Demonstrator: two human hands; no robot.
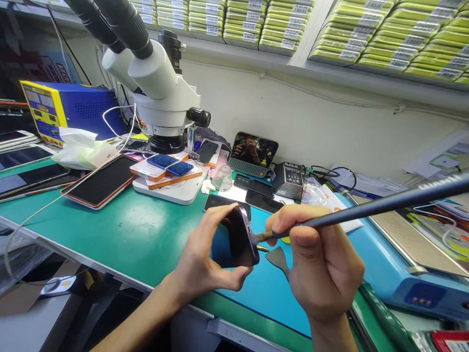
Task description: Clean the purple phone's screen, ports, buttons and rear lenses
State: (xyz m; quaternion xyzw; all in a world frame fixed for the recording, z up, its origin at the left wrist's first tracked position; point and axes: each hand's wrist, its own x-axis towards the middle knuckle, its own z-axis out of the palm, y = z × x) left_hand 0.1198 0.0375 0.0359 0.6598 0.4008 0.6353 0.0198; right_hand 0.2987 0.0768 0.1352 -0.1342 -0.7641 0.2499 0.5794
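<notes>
My left hand [200, 254] grips a dark smartphone [238, 239] by its sides, thumb along the lower side and fingers along the upper one. The phone is tilted, its glossy black screen facing left and its short end with the port facing right. In my right hand [322, 264] is a thin brush [344, 211] with a long dark handle, held like a pen. Its brownish tip touches or nearly touches the phone's port end. Beneath both hands lies a blue mat [262, 298]. A grey flat spatula-shaped tool [278, 259] rests on it, partly hidden by my right hand.
A microscope [161, 93] stands over stacked phones and boxes at the back left. Behind the mat are a propped-up screen [254, 149] and a small grey device [288, 180]. A blue machine [414, 278] borders the right side. A tablet [100, 183] lies left on the green bench [146, 234].
</notes>
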